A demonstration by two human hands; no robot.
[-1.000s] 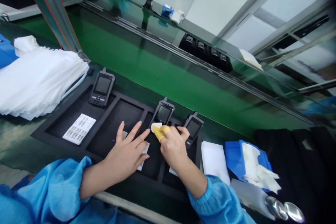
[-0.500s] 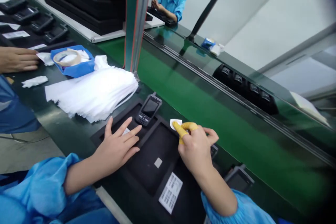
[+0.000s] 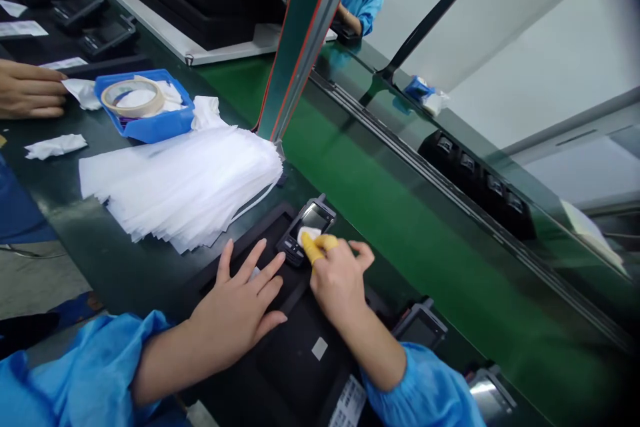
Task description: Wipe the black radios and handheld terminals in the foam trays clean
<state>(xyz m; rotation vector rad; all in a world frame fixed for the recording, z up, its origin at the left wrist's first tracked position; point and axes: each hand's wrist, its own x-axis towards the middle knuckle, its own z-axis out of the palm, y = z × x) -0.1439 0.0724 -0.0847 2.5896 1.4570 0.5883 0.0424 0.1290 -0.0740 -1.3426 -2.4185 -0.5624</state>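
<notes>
My right hand (image 3: 340,277), with yellow finger cots on two fingers, pinches a small white piece of cloth or paper (image 3: 309,233). It presses this on the lower screen of a handheld device (image 3: 314,216) with a stub antenna. The device sits in the far end of a black tray (image 3: 295,360). My left hand (image 3: 235,300) lies with spread fingers over the tray's left compartment, beside the device and apart from it. A pale label (image 3: 255,273) shows partly between its fingers. In the tray are also a small white square (image 3: 319,348) and a printed label sheet (image 3: 349,403).
A fanned stack of white sheets (image 3: 190,180) lies left of the tray. Behind it stands a blue box (image 3: 170,121) with a tape roll (image 3: 133,98). Another person's hand (image 3: 33,90) rests at far left. More devices (image 3: 423,325) lie on the right. A metal post (image 3: 300,47) rises behind.
My right hand has moved left with the white piece, from beside the device onto its screen. My left hand stays spread over the tray. The camera view has shifted.
</notes>
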